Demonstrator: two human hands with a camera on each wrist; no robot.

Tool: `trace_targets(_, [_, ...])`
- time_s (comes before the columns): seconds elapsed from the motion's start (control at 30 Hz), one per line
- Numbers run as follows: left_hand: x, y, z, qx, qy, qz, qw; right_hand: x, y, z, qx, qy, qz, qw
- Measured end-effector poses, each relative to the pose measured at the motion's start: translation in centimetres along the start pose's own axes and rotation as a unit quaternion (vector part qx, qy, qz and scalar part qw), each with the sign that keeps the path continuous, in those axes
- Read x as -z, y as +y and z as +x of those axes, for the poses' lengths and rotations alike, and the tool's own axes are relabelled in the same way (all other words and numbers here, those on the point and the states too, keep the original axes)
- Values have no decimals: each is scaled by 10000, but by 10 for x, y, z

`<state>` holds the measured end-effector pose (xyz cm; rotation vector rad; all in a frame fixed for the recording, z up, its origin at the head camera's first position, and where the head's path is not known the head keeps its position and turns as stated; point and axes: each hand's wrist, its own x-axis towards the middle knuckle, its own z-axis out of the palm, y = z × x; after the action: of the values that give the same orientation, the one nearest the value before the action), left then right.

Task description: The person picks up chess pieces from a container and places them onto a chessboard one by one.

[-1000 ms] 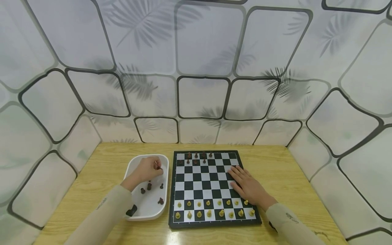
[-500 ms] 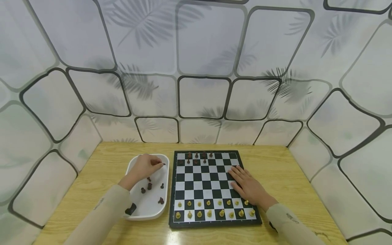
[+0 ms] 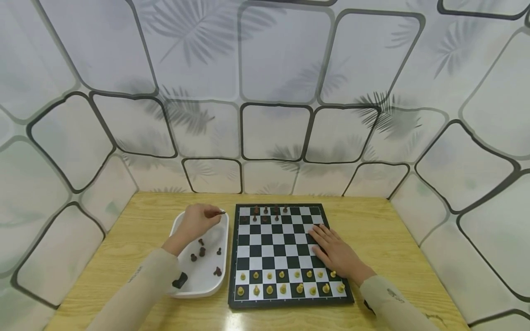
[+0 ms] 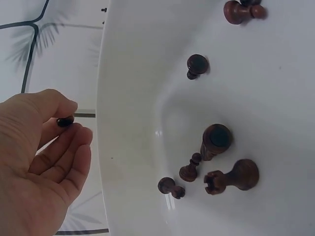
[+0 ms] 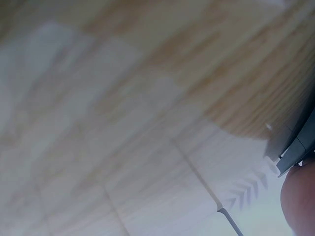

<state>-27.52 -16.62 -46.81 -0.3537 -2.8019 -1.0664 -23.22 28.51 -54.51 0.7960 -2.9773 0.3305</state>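
Observation:
My left hand [image 3: 197, 224] is over the far end of the white tray [image 3: 225, 257], pinching a small dark chess piece [image 3: 222, 213] between thumb and fingertips. The left wrist view shows only the round base of this chess piece [image 4: 65, 121]; the fingers hide the rest. Several dark red-brown pieces lie tipped over inside the tray, a rook [image 4: 231, 177] among them. My right hand [image 3: 336, 252] rests with fingers extended on the right side of the chessboard [image 3: 267, 250]. Dark pieces [image 3: 265, 210] stand at the board's far left, and yellow pieces [image 3: 283, 288] fill its two near rows.
The tray stands just left of the board on a wooden table [image 3: 207, 317]. A small black object [image 3: 180, 280] lies in the tray's near left corner. Patterned wall panels [image 3: 269, 177] rise behind the table and at both sides.
My left hand has moved toward the tray's far end and risen, bringing the pinched chess piece up near the far right corner. My right hand stays in place on the board.

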Motion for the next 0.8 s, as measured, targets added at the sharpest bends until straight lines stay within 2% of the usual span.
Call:
trace_targets(0.17, [-2,4,4,-255,211,47,9994,1,0,0,21,31,12,10000])
trace_targets(0.3, [-4,10,8,-361,244,-22,9990,0,1,0,21,40,-29,10000])
trace_targets(0.57, [-12,25,20,-219,1,-208,9995,0,0,-1,-8,27,1,10000])
trace_targets(0.8, [-24,40,29,-327,-106,-406,9986,-2,1,0,-40,-2,-72,10000])
